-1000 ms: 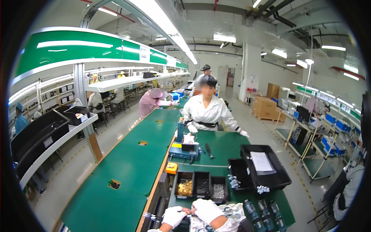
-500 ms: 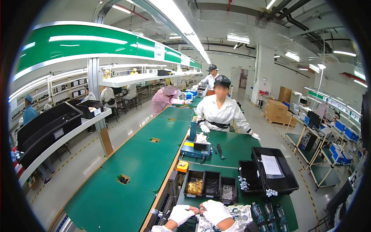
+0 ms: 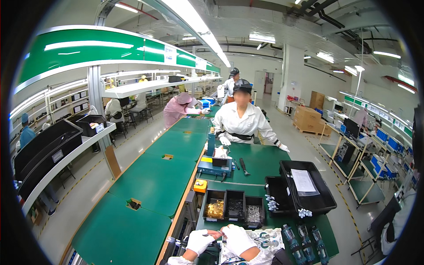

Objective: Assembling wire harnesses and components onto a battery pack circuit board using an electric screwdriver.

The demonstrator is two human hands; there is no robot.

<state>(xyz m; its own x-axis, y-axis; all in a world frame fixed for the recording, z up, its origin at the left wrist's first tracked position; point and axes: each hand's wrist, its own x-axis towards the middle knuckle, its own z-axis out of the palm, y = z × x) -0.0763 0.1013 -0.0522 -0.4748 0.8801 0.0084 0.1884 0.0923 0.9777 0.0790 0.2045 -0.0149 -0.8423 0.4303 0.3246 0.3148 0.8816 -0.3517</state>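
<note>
My left hand [image 3: 201, 241] and my right hand [image 3: 238, 240] wear white gloves with bare fingertips. Their fingers meet in a pinch above the near edge of the bench, and whatever small thing lies between them is too small to make out. Under my right hand is a white tray [image 3: 276, 238] with round and clear-looking parts in it. Just beyond the hands stand three black bins: one with brass-coloured small parts [image 3: 215, 209], one with dark parts [image 3: 236, 207] and one with silvery screw-like parts [image 3: 253, 213].
To the right lie three dark teal power screwdrivers [image 3: 305, 244]. Behind them sit black trays [image 3: 309, 185], one with a paper sheet. A blue device [image 3: 215, 167], a yellow box [image 3: 200, 185] and a black-handled tool [image 3: 244, 167] are farther off. A person in white [image 3: 241, 119] faces me across the bench.
The whole view has shifted slightly as my head turned a little right. My hands stay pinched together over the tray, with only a small movement of the fingers.
</note>
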